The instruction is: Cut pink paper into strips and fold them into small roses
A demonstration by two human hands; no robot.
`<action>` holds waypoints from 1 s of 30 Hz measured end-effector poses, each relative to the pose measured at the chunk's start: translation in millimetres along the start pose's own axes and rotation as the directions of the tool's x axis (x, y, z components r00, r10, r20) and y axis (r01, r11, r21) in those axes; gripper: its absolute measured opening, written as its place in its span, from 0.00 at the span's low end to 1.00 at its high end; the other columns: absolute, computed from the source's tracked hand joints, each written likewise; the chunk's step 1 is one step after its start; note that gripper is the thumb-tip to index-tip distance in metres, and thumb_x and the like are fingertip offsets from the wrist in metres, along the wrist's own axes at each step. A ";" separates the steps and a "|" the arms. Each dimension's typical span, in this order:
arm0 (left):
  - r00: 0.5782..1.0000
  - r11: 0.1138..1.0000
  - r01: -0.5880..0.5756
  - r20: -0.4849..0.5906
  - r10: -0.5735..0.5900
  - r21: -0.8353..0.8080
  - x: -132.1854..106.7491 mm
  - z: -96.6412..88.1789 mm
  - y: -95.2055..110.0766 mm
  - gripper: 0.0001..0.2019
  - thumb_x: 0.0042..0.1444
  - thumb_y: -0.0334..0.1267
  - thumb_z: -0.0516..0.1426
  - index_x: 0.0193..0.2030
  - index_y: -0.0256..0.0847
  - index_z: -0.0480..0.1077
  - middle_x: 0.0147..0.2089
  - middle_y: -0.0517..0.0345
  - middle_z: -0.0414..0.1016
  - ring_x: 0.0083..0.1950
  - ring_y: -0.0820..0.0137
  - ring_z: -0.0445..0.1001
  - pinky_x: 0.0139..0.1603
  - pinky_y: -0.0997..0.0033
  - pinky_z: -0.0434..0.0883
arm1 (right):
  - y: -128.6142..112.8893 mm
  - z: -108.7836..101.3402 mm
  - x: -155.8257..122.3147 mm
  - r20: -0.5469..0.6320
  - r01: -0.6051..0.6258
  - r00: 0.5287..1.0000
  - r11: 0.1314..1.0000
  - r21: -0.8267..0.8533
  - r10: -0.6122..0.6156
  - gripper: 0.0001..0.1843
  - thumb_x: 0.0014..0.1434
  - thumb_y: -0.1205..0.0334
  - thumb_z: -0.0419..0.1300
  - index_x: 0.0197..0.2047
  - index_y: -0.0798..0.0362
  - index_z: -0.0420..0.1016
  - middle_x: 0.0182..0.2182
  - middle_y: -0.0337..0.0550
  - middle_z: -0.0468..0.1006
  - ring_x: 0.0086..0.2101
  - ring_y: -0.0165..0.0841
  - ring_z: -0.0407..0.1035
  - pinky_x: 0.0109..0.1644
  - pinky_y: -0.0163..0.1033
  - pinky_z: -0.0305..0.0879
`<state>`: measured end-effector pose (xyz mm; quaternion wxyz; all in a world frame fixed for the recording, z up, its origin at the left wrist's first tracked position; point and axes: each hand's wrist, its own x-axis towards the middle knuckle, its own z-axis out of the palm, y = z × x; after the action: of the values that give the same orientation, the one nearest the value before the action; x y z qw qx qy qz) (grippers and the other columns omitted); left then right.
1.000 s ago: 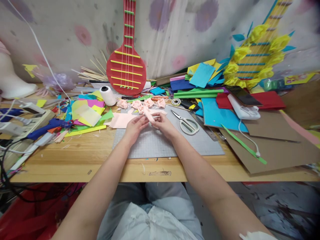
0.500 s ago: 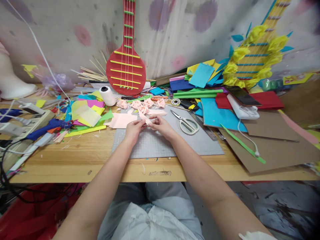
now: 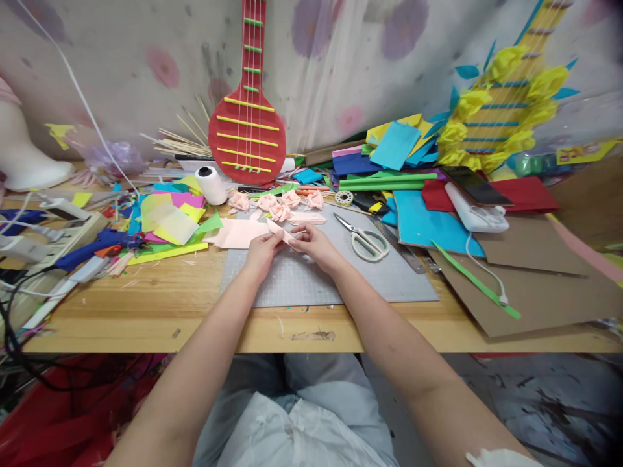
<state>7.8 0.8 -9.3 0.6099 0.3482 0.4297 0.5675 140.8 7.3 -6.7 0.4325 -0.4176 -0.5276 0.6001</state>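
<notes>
Over the grey cutting mat (image 3: 311, 285), my left hand (image 3: 263, 254) and my right hand (image 3: 315, 246) meet fingertip to fingertip. Both pinch one pale pink strip of paper (image 3: 278, 231), whose free end points up and to the left. My fingers cover its lower part. Just beyond lie several pink paper flowers (image 3: 280, 211) and a flat stack of pink strips (image 3: 306, 219). Left of my hands is a larger pink paper sheet (image 3: 239, 233). To the right, slightly opened scissors (image 3: 367, 241) rest on the mat.
A blue glue gun (image 3: 100, 250) and power strip (image 3: 80, 237) sit at the left. Behind stand a thread spool (image 3: 211, 185) and a red paper instrument (image 3: 247, 139). Cardboard (image 3: 530, 298), a phone (image 3: 474, 185) and a white power bank (image 3: 477, 211) lie at the right.
The strip's free end has tipped further left and looks shorter between my fingers. Both hands stay in nearly the same place, and the whole view has shifted slightly.
</notes>
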 end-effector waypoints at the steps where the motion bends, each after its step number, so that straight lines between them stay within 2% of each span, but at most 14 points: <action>1: 1.000 1.000 -0.001 -0.013 0.001 -0.007 -0.1 -0.1 -0.2 0.12 0.36 0.40 0.64 0.21 0.32 0.71 0.25 0.54 0.73 0.34 0.68 0.74 0.47 0.61 0.70 | 0.6 0.0 0.5 -0.001 0.001 1.000 1.000 -0.005 -0.001 0.19 0.37 0.58 0.65 0.33 0.51 0.62 0.18 0.29 0.68 0.21 0.24 0.61 0.27 0.31 0.56; 11: 1.000 0.999 0.018 -0.011 -0.018 -0.029 -1.6 0.2 2.3 0.11 0.37 0.39 0.64 0.22 0.32 0.71 0.25 0.52 0.74 0.38 0.63 0.74 0.47 0.59 0.70 | 2.3 -0.4 1.5 -0.010 0.005 1.000 0.996 -0.086 -0.006 0.17 0.37 0.61 0.65 0.29 0.52 0.61 0.19 0.30 0.68 0.22 0.24 0.61 0.27 0.31 0.56; 19: 1.000 0.999 0.019 -0.011 -0.019 -0.046 -0.3 -1.3 -0.9 0.14 0.33 0.40 0.66 0.25 0.30 0.74 0.24 0.54 0.74 0.31 0.70 0.72 0.43 0.65 0.69 | 3.7 -0.3 1.2 0.000 0.010 1.000 0.994 -0.111 -0.011 0.20 0.36 0.57 0.66 0.30 0.53 0.61 0.19 0.30 0.68 0.22 0.24 0.61 0.27 0.31 0.56; 22: 0.999 0.999 -0.005 -0.045 0.003 -0.033 0.6 -1.6 -3.7 0.14 0.31 0.38 0.67 0.26 0.31 0.75 0.24 0.55 0.74 0.30 0.72 0.72 0.41 0.67 0.68 | 3.1 0.4 0.7 0.006 0.008 1.000 0.992 -0.127 -0.007 0.21 0.36 0.54 0.67 0.30 0.53 0.62 0.19 0.30 0.67 0.22 0.24 0.61 0.27 0.31 0.55; 26: 0.994 0.997 -0.062 -0.092 0.058 -0.044 1.7 -1.8 -6.8 0.12 0.31 0.37 0.67 0.25 0.33 0.74 0.25 0.56 0.74 0.30 0.72 0.71 0.40 0.69 0.67 | 3.1 2.0 2.2 0.040 0.065 0.997 0.983 -0.174 -0.059 0.19 0.43 0.47 0.62 0.29 0.55 0.67 0.21 0.33 0.66 0.23 0.23 0.58 0.27 0.31 0.53; 30: 0.992 0.995 -0.089 -0.093 0.084 -0.050 1.0 -1.0 -7.0 0.11 0.31 0.37 0.67 0.24 0.34 0.74 0.25 0.58 0.74 0.30 0.73 0.70 0.39 0.70 0.66 | 5.8 2.2 5.8 0.050 0.159 0.987 0.954 -0.253 -0.151 0.18 0.47 0.47 0.57 0.26 0.55 0.67 0.21 0.33 0.64 0.24 0.24 0.56 0.28 0.32 0.52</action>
<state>9.7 1.0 -16.2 0.5738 0.3236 0.4261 0.6201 136.6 11.9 -12.5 0.4125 -0.4185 -0.6383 0.4973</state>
